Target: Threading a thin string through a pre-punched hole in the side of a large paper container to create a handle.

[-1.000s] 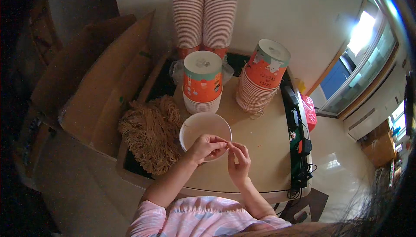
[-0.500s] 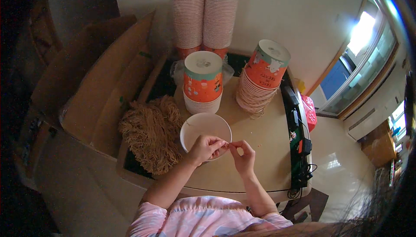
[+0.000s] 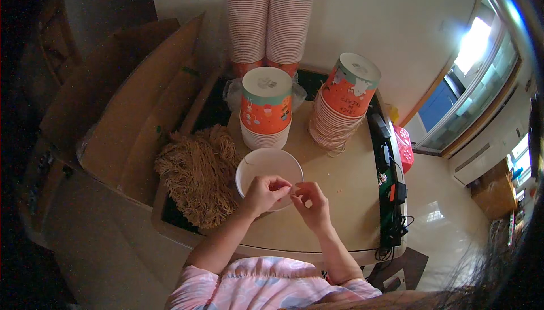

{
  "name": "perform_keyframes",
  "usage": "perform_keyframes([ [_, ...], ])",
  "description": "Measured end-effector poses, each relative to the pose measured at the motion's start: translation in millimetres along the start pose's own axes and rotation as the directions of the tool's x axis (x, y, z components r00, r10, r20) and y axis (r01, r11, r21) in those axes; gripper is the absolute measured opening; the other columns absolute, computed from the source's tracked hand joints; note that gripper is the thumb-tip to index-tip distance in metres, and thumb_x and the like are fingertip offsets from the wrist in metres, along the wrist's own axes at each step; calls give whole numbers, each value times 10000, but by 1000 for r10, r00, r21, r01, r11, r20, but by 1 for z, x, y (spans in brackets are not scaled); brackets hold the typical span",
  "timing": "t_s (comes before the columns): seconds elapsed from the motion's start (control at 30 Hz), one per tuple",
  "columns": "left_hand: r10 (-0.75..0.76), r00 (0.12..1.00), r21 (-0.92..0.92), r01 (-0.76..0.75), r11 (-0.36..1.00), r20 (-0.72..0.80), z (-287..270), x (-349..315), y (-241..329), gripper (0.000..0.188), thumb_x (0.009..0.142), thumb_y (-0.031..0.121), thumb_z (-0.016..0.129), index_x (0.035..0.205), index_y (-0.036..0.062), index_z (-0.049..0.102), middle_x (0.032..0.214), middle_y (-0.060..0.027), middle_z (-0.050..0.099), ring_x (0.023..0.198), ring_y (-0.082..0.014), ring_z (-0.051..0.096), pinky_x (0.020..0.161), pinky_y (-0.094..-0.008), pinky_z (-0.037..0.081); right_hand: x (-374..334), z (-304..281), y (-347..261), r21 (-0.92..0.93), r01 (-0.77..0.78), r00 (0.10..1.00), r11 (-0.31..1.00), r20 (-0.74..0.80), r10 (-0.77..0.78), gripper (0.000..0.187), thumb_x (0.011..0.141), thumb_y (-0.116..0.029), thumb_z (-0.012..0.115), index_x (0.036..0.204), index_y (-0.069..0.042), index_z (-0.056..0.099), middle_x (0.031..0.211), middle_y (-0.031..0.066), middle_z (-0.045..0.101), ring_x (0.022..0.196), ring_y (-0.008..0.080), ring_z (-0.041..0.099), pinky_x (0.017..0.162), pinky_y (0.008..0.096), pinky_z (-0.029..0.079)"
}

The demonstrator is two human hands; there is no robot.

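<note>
While your L hand (image 3: 265, 195) is pressing fingertips tog. over the white tub (image 3: 266, 164), your R hand (image 3: 313, 203) is hovering just right, can't tell grip.

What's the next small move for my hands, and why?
Probably hold your left hand steady and ease your right hand outward, in case something thin is pinched there; it's unclear. Fingertips nearly meet over the right side of the white paper bucket, a brown twine bundle lies left of it, and strands hang along the orange bucket stack farther right.
</note>
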State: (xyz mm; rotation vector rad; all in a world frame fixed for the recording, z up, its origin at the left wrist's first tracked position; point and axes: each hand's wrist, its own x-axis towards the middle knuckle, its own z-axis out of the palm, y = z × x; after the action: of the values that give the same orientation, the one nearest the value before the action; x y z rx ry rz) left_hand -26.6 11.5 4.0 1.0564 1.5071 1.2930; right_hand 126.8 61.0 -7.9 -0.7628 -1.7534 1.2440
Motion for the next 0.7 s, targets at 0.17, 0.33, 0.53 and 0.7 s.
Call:
perform_keyframes([
  [0.17,7,1000,-44,-7,999,-2,-5,-2,-2,79,806,74,630,847,15,663,760,-21,660,633,-54,580,534,-204,465,0,3,9,-112,54,999,992,10,-54,114,786,9,631,884,-16,579,752,23,598,633,60,518,573,211,435],
  [0.33,-21,1000,-103,22,994,9,-6,-4,3,75,808,77,630,846,22,664,758,-17,660,633,-48,580,527,-200,464,-2,3,14,-77,31,1000,997,8,-30,55,797,6,624,846,-1,599,711,21,589,622,55,499,573,208,428],
  [0.53,-21,1000,-100,23,995,18,-5,-5,4,83,810,83,629,853,21,663,766,-21,661,632,-47,579,524,-198,463,-1,4,8,-120,84,996,989,2,-84,72,823,-2,596,882,-22,631,695,14,579,606,55,499,536,207,407],
  [0.7,-20,999,-126,23,992,26,-4,-5,2,83,805,88,633,849,23,660,745,-10,647,627,-48,571,525,-198,460,-1,0,11,-161,95,996,982,16,-93,90,833,-15,583,903,-27,639,690,28,580,596,67,502,521,214,407],
])
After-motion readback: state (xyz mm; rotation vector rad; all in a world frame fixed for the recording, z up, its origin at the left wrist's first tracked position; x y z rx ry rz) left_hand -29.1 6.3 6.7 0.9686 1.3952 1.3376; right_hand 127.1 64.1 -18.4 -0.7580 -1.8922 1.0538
